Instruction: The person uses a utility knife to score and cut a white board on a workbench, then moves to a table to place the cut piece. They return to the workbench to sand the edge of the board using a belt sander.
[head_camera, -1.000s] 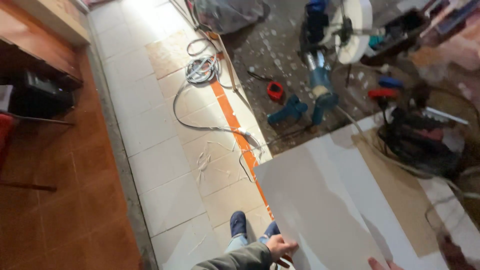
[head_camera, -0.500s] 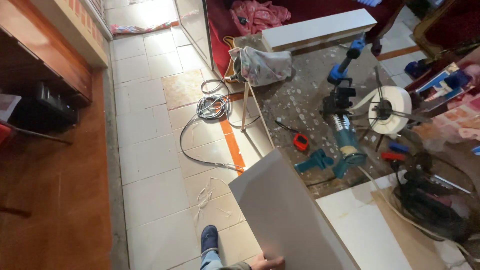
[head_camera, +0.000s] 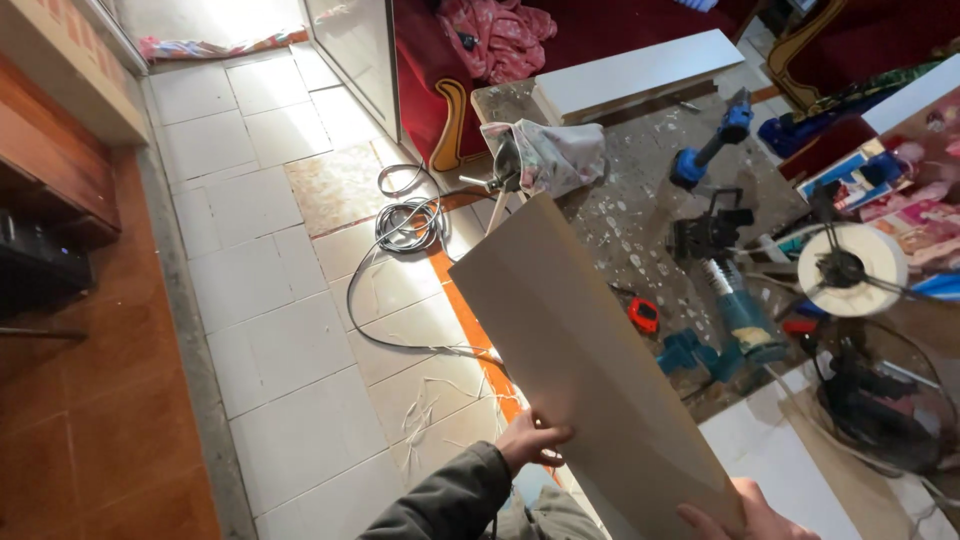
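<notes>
Above the tiled floor (head_camera: 270, 300), both hands grip the pale tile (head_camera: 590, 360): left hand (head_camera: 528, 440), right hand (head_camera: 745, 515), fingers clamped on near edges. Stiff, heavy, brittle.

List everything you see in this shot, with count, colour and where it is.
large tile: one, pale beige, held tilted in the centre
coiled cable: one, grey, on the white floor tiles
tape measure: one, red, on the speckled surface right of the tile
power tools: several, blue, on the right
cloth bag: one, light patterned, top centre
white board: one, top centre
left hand: grips the tile's left edge
right hand: at the tile's lower right corner
</notes>
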